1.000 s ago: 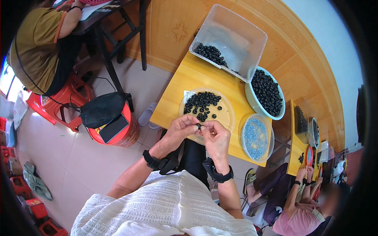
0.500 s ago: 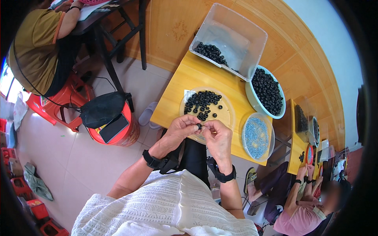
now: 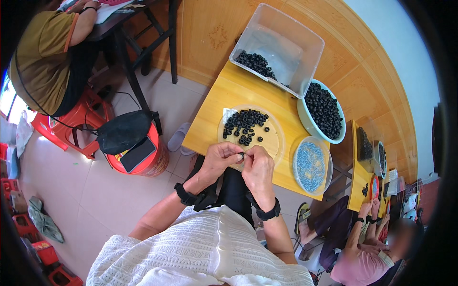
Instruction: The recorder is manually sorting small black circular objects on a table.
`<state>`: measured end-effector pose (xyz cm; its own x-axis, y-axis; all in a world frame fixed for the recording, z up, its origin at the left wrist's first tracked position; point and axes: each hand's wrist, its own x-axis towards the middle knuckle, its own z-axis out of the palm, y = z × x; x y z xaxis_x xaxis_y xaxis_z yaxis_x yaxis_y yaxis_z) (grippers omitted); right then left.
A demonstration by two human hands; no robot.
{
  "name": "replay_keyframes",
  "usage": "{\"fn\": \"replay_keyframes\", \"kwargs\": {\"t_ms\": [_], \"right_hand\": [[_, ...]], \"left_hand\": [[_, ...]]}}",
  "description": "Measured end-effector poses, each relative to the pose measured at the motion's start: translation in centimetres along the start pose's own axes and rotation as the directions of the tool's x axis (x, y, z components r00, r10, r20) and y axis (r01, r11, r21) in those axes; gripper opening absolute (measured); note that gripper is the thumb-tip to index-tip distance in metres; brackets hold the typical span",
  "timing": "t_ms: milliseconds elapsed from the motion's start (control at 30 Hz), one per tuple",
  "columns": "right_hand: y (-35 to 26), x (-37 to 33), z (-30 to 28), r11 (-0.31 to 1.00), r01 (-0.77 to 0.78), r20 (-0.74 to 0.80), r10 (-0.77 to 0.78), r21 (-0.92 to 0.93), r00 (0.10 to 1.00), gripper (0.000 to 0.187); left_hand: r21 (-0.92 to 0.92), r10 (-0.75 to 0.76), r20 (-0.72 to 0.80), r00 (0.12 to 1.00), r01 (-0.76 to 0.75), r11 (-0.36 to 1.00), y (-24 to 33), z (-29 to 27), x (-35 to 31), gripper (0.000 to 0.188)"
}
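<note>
My left hand (image 3: 220, 158) pinches a small black ring-shaped part (image 3: 242, 155) between thumb and fingertips, just in front of the table's near edge. Against it are the fingertips of my right hand (image 3: 258, 167), closed in a pinch; whatever they hold is hidden or too small to make out. Just beyond both hands lies a shallow round clear tray (image 3: 273, 153). A loose heap of the same black parts (image 3: 245, 121) covers its left and middle, with a few lying singly.
On the yellow table (image 3: 210, 114) stand a clear plastic bin (image 3: 286, 40), a pale bowl full of black parts (image 3: 324, 109), and a round tub of small blue pieces (image 3: 311, 167). Left is a red bucket (image 3: 160, 159) carrying a phone. Co-workers sit at far left and lower right.
My right hand has turned over, its back now more toward me, and shifted slightly left. My left hand stays nearly still, holding the black part.
</note>
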<state>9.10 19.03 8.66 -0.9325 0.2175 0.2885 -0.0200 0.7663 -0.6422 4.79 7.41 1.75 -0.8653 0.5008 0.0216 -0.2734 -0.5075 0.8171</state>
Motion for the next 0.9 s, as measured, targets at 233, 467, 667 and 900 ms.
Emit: {"fn": "replay_keyframes", "kwargs": {"t_ms": [233, 467, 667, 900], "right_hand": [[1.0, 0.9, 0.2, 0.951, -0.166, 0.039, 0.161, 0.261, 0.986, 0.007], [1.4, -0.3, 2.0, 0.973, -0.039, -0.093, 0.062, 0.229, 0.994, 0.003], [0.5, -0.8, 2.2, 0.998, 0.032, -0.128, -0.026, 0.049, 0.991, 0.009], [2.1, -0.9, 2.7, 0.996, 0.076, -0.170, -0.067, 0.046, 0.983, 0.021]], "left_hand": [[0.007, 0.052, -0.091, 0.994, -0.052, 0.999, 0.1, 0.6, 0.0, 0.013], [0.010, 0.096, -0.167, 0.981, -0.095, 0.995, -0.9, 0.8, 0.1, 0.010], [-0.016, 0.135, -0.269, 0.954, -0.145, 0.989, -1.7, 1.3, 0.3, 0.009], [-0.021, 0.003, -0.314, 0.950, -0.010, 1.000, -1.8, 1.6, 0.4, 0.008]]}}
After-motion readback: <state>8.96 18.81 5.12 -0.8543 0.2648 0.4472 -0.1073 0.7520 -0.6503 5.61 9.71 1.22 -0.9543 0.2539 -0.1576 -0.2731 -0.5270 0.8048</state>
